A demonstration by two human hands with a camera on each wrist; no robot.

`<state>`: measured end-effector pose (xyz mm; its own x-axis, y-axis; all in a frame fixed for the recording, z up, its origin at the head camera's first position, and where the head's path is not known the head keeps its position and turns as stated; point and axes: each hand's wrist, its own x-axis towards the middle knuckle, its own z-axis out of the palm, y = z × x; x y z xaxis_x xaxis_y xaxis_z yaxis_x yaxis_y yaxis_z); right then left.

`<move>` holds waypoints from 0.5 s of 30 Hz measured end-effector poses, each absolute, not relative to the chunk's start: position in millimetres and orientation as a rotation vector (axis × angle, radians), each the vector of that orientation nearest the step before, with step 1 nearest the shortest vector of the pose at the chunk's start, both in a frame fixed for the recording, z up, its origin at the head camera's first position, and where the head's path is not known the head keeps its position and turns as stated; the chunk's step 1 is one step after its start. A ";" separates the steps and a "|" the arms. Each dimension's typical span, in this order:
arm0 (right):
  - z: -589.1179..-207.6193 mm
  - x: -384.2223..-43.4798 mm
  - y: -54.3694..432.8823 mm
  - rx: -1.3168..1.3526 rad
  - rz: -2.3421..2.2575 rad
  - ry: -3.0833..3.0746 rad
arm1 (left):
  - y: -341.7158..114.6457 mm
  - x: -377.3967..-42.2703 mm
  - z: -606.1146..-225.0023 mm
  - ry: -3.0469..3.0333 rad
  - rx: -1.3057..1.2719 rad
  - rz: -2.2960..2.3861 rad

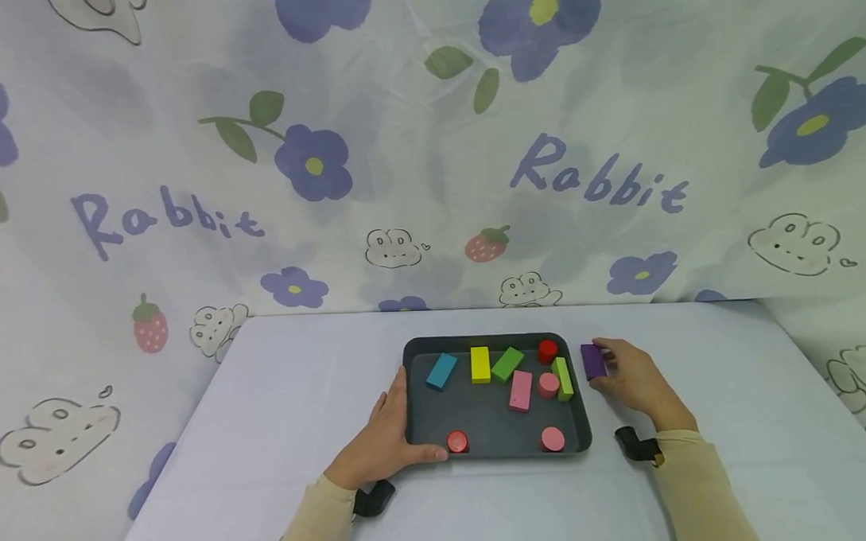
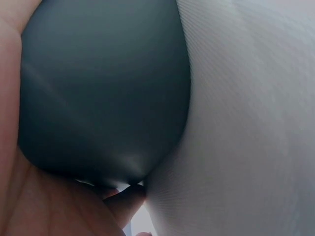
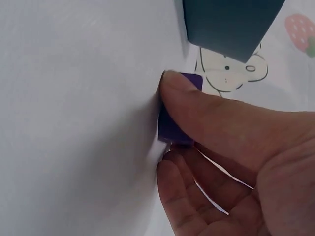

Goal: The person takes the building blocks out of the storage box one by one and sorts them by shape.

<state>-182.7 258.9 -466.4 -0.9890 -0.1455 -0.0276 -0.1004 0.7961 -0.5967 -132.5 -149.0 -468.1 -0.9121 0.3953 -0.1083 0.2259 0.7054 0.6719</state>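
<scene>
Backdrop point(image 1: 429, 163): white cloth, printed w/ purple flowers, strawberries, rabbit faces & the word "Rabbit"; white tabletop point(image 1: 301, 386) below it.

Item 1: purple block point(image 1: 592, 361), rectangular, qty 1. Loc.: outside the tray, just beyond its R side, toward the far end. Whether it touches the tabletop, can't tell.

Item 2: your R hand point(image 1: 633, 379). Grip: closed down to block width, thumb on one side, fingertips opp.; purple block pinched betw. them.

Item 3: dark gray tray point(image 1: 489, 440), rectangular, rounded corners, on the tabletop in front of you.

Item 4: your L hand point(image 1: 390, 435). Grip: spread wide, fingers laid along the tray's L wall, thumb along its near rim, touching the tray around the near L corner.

Item 5: tray contents. Far row, L to R: blue block point(image 1: 441, 371), angled; yellow block point(image 1: 480, 364); green block point(image 1: 508, 364), angled; red cylinder point(image 1: 547, 351), nr far R corner. Mid: pink block point(image 1: 521, 391); pink cylinder point(image 1: 548, 385), just beside lime block point(image 1: 563, 379) at the R wall. Near edge: second red cylinder point(image 1: 456, 442), by your L thumb; second pink cylinder point(image 1: 553, 439), nr R corner.

Item 6: beige sleeves point(image 1: 701, 484), 1 per arm; black wrist units point(image 1: 373, 499), 1 per wrist.
</scene>
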 end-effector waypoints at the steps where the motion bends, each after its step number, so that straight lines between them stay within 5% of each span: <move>1: -466.8 -182.7 259.7 -0.203 -0.962 2.911 | -149.0 -132.3 -467.7 2.670 0.495 1.000; 15: -464.6 -185.1 262.2 -0.197 -0.970 2.876 | -149.7 -132.2 -467.0 2.669 0.499 1.008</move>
